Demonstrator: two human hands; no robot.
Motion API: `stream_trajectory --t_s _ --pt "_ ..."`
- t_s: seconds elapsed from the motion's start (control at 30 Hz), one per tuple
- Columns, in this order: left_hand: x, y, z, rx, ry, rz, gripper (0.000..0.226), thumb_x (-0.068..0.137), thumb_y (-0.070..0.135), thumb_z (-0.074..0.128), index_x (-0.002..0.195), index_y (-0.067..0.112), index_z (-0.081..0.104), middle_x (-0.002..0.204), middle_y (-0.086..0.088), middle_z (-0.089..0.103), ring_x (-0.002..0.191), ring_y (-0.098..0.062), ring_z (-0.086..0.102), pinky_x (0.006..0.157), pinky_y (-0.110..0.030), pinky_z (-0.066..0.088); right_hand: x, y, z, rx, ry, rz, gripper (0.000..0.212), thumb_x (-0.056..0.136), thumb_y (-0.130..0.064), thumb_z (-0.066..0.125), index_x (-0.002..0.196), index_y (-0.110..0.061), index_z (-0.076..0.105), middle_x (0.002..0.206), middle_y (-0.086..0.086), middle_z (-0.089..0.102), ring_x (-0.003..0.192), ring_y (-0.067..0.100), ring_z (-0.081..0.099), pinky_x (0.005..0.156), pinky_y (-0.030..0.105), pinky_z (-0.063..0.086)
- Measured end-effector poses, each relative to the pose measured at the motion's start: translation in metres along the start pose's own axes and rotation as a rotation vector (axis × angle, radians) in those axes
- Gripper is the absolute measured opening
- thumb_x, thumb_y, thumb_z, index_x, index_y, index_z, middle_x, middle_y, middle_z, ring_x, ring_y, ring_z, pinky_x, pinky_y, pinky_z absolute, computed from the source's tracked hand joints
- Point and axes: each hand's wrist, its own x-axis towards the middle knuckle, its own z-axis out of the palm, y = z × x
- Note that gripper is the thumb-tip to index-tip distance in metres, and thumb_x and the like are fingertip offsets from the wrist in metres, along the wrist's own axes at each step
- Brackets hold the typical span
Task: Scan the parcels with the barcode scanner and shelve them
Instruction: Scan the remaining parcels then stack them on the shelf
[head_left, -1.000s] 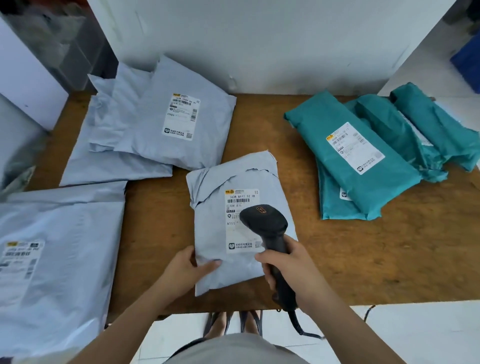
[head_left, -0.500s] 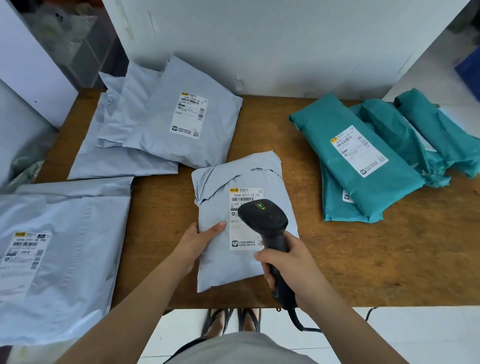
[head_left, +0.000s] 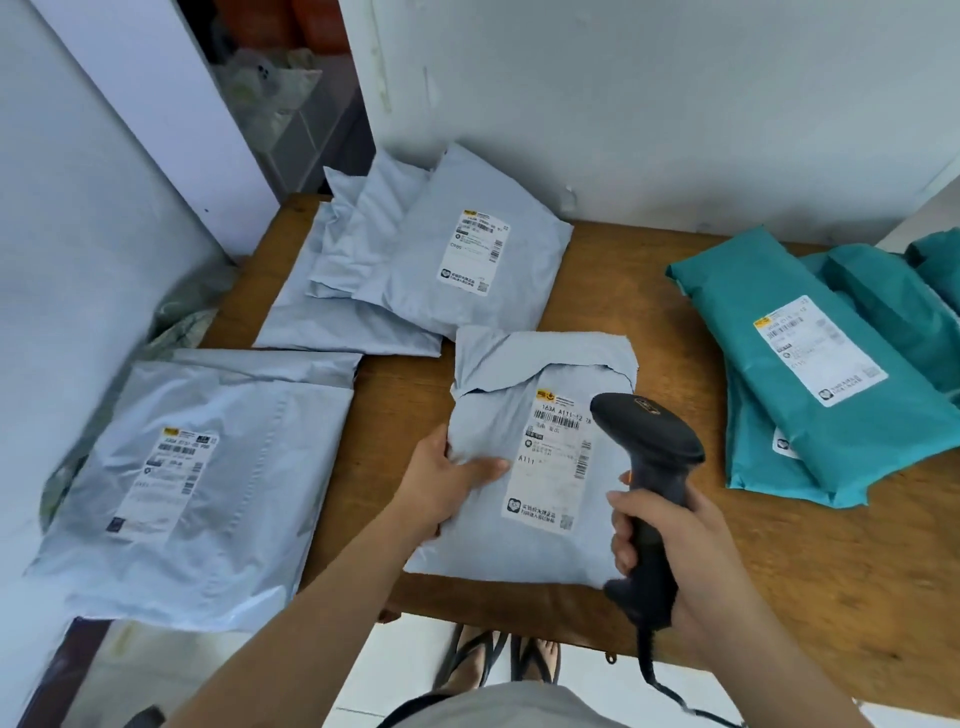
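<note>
Nearest, two sandalled feet (head_left: 498, 660) stand on the floor under the front edge of the table (head_left: 779, 561), and the scanner's cable (head_left: 657, 675) hangs past that edge.

The right hand (head_left: 691, 551) is wrapped round the handle of the scanner (head_left: 649, 441), fingers curled tight on it. The scanner's head sits over the right edge of the parcel (head_left: 493, 551), just beside its label (head_left: 558, 457).

The left hand (head_left: 441, 483) grips the parcel's left edge, thumb flat on top, just short of the label. The two hands are apart, with the parcel lying between them near the table's front edge, label up. Its folded flap points away from the person.

To the left, a big parcel (head_left: 218, 519) lies label up, hanging over the table's left front corner.

Farther back on the left, a grey pile (head_left: 415, 270) of overlapping mailers lies near the wall (head_left: 675, 104); the top one shows a label. One corner of this pile comes close to the parcel's flap.

On the right, well apart from the parcel, sits a teal pile (head_left: 831, 415), its top mailer label up.
</note>
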Motion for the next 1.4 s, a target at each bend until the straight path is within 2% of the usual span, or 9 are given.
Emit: stream_trajectory --t_s 0.27,0.43,0.53,0.6,0.77,0.9,1.07,1.17,1.4 --pt "-0.076 0.051 -0.163 -0.06 0.08 0.117 0.084 0.032 0.036 0.095 0.104 0.004 0.068 0.101 -0.021 0.072 0.088 -0.038 0.07 0.078 -0.051 0.056 0.007 0.001 0.041 -0.168 -0.149 -0.007 0.016 0.082 0.001 0.064 0.076 -0.006 0.051 0.051 0.01 0.048 0.041 0.023 0.039 0.045 0.029 0.036" --pt "-0.093 0.053 -0.264 0.001 0.136 -0.013 0.085 0.026 0.038 0.096 0.101 0.008 0.07 0.097 -0.018 0.073 0.083 -0.033 0.072 0.065 -0.038 0.059 0.006 0.006 0.064 -0.24 -0.254 0.041 0.014 0.082 0.002 0.065 0.082 -0.005 0.052 0.051 0.011 0.048 0.04 0.022 0.038 0.044 0.028 0.036" --pt "-0.075 0.039 -0.299 0.492 0.366 -0.232 0.075 0.056 0.034 0.088 0.12 0.008 0.057 0.118 -0.018 0.065 0.106 -0.034 0.062 0.087 -0.038 0.051 0.006 0.006 0.07 -0.252 -0.254 0.072 0.014 0.082 0.002 0.065 0.082 -0.005 0.053 0.051 0.011 0.049 0.039 0.022 0.039 0.043 0.026 0.036" --pt "-0.054 0.029 -0.3 0.814 0.678 -0.233 0.062 0.082 0.024 0.071 0.134 0.003 0.046 0.134 -0.026 0.052 0.12 -0.039 0.051 0.098 -0.043 0.04 0.006 0.005 0.07 -0.252 -0.241 0.083 0.015 0.082 0.002 0.065 0.081 -0.006 0.052 0.051 0.011 0.049 0.039 0.022 0.039 0.043 0.026 0.036" --pt "-0.004 0.029 -0.237 0.813 0.893 0.053 0.041 0.088 0.009 0.047 0.128 -0.001 0.049 0.123 -0.034 0.052 0.112 -0.049 0.05 0.098 -0.052 0.042 0.008 0.003 0.063 -0.243 -0.17 0.085 0.014 0.082 0.002 0.065 0.083 -0.005 0.053 0.052 0.011 0.049 0.04 0.022 0.039 0.043 0.026 0.035" --pt "0.039 0.05 -0.17 0.889 0.73 0.19 0.044 0.091 0.019 0.048 0.134 0.01 0.045 0.135 -0.018 0.048 0.124 -0.037 0.045 0.108 -0.058 0.027 0.008 -0.002 0.053 -0.216 -0.091 0.07 0.013 0.082 0.001 0.065 0.084 -0.006 0.054 0.052 0.01 0.049 0.041 0.022 0.039 0.043 0.027 0.036" --pt "0.084 0.078 -0.101 1.214 0.669 -0.05 0.055 0.089 0.032 0.045 0.139 0.012 0.035 0.148 -0.024 0.029 0.141 -0.04 0.017 0.107 -0.07 0.0 0.006 -0.012 0.037 -0.176 0.012 0.044 0.014 0.082 0.002 0.065 0.081 -0.005 0.053 0.049 0.01 0.05 0.04 0.022 0.04 0.041 0.026 0.037" --pt "0.116 0.091 -0.066 1.199 0.596 0.1 0.075 0.088 0.04 0.05 0.146 0.007 0.017 0.152 -0.027 0.012 0.142 -0.042 0.008 0.111 -0.064 0.005 0.005 -0.017 0.026 -0.149 0.073 0.055 0.013 0.082 0.002 0.065 0.083 -0.004 0.053 0.049 0.01 0.05 0.041 0.022 0.04 0.041 0.027 0.035" --pt "0.202 0.125 -0.057 0.717 0.424 0.011 0.107 0.073 0.055 0.07 0.146 -0.002 0.016 0.148 -0.022 0.031 0.136 -0.038 0.031 0.111 -0.046 0.029 0.002 -0.023 0.003 -0.121 0.186 0.038 0.015 0.081 -0.001 0.066 0.083 -0.004 0.052 0.052 0.013 0.049 0.043 0.023 0.041 0.046 0.03 0.035"
